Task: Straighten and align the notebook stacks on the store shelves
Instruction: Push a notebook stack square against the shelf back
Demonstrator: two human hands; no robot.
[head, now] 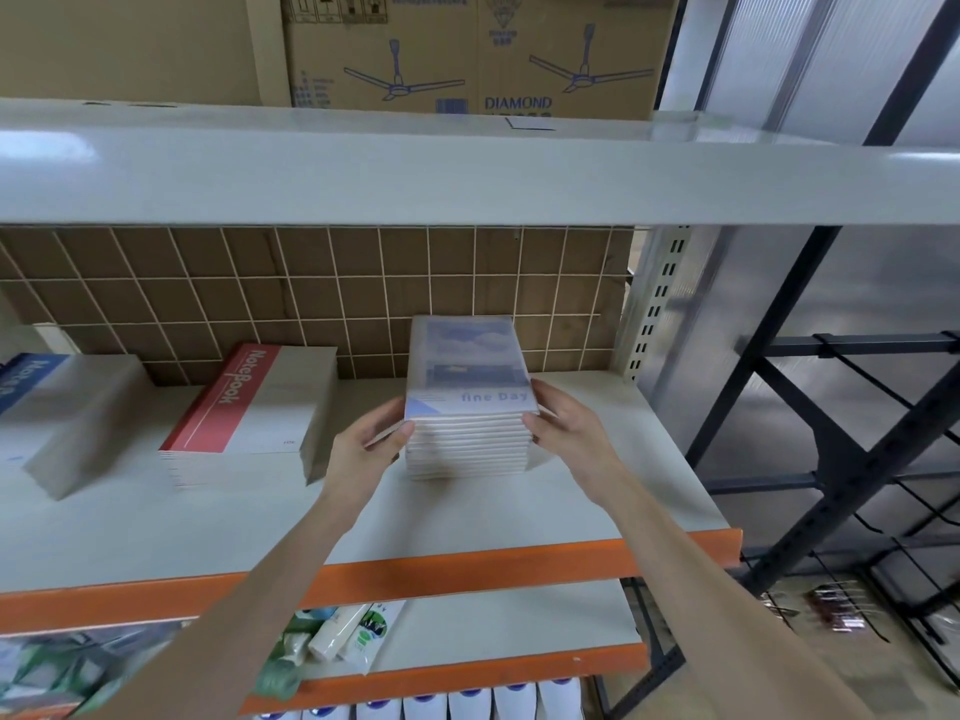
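We count three stacks of notebooks on the white shelf board [467,517]: one plastic-wrapped blue-and-white "fine Day" stack [467,407] at right, one red-spined "NoteBook" stack [249,407] at centre, one blue-spined stack [57,407] far left. Two brown cardboard fan cartons [467,49] above.

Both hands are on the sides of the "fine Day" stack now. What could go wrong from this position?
1. The left hand and right hand grip only the upper "fine Day" stack; the glossy wrapped books below could slide askew.
2. A leftward push might bump the red NoteBook stack, which already looks uneven.
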